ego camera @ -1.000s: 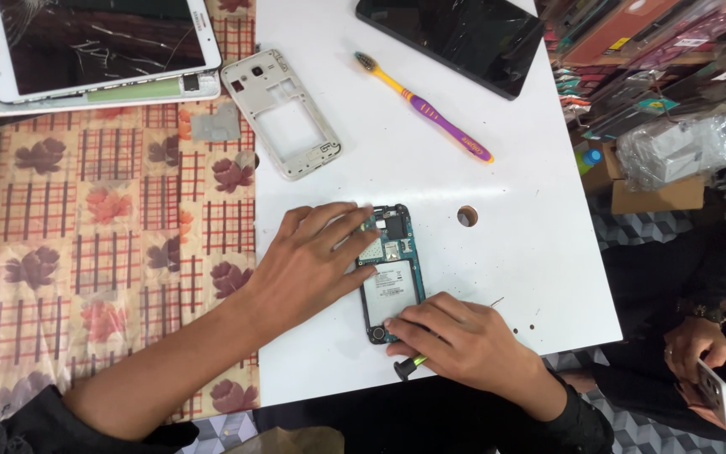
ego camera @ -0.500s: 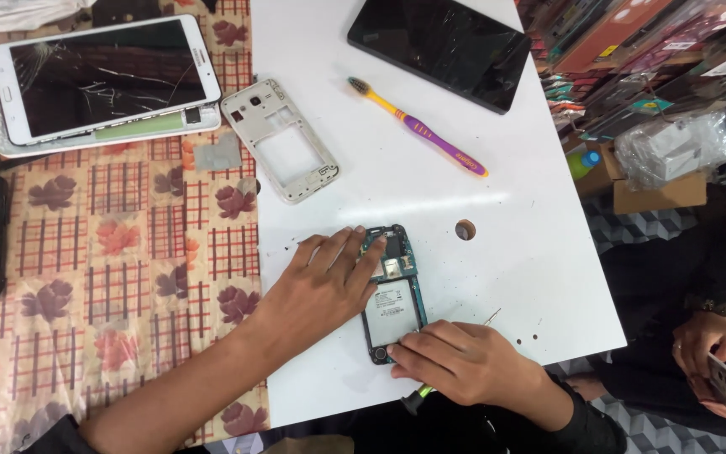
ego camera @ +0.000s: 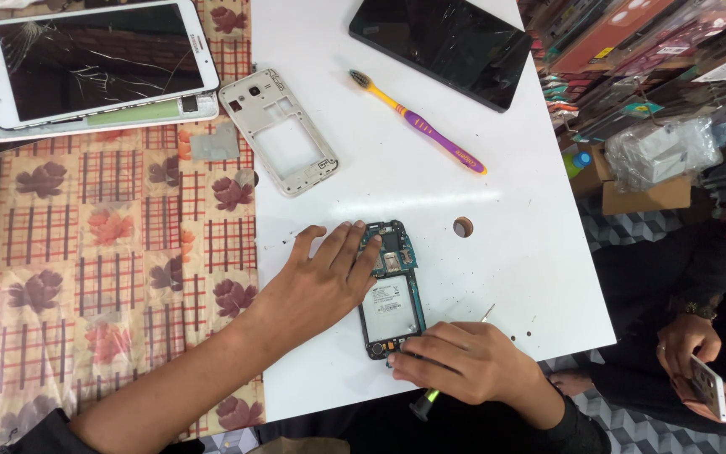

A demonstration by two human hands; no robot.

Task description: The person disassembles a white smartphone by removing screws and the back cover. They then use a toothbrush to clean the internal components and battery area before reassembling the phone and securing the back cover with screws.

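Left hand: flat, fingers spread, pressing on the left edge of the opened phone, grasping nothing.
Right hand: clenched around a screwdriver with a green-and-black handle, fingertips at the phone's bottom end.
Opened phone: back up, circuit board and battery bare, on the white board, near its front edge.
Edges: the board's left edge meets the checked cloth; 1 hole lies just right of the phone.
Open room: bare white between phone and toothbrush; the phone frame lies well apart.
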